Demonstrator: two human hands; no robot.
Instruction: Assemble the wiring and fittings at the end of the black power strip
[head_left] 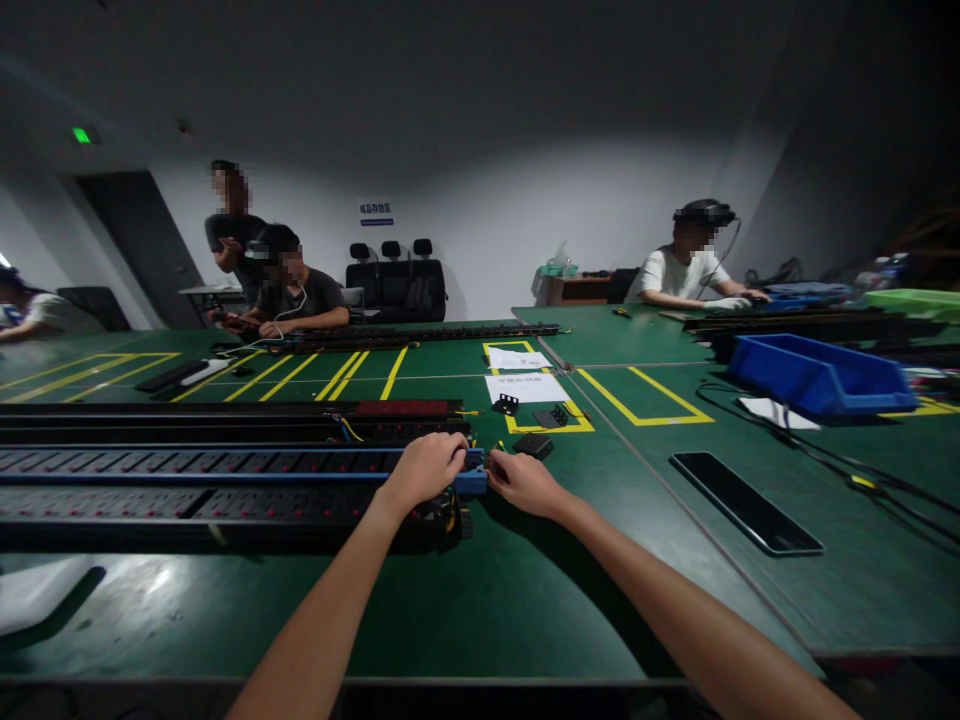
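Note:
A long blue-edged rail (471, 482) lies across the left of the table, with a row of black segments and small red dots along it. Curled over its right end is my left hand (429, 468), closed on it. My right hand (529, 482) is just off that end, fingertips pinched together by the rail's tip; what they hold is hidden. Similar black rails lie beside the blue one, a nearer black rail (277, 505) with red dots among them. A small black block (533, 445) sits just behind my right hand.
Black brackets (551, 416) and paper sheets (527, 388) lie beyond my hands. To the right are a phone (746, 502), black cables (802, 440) and a blue bin (821, 375). A white object (45, 592) lies front left. Other people work across the table.

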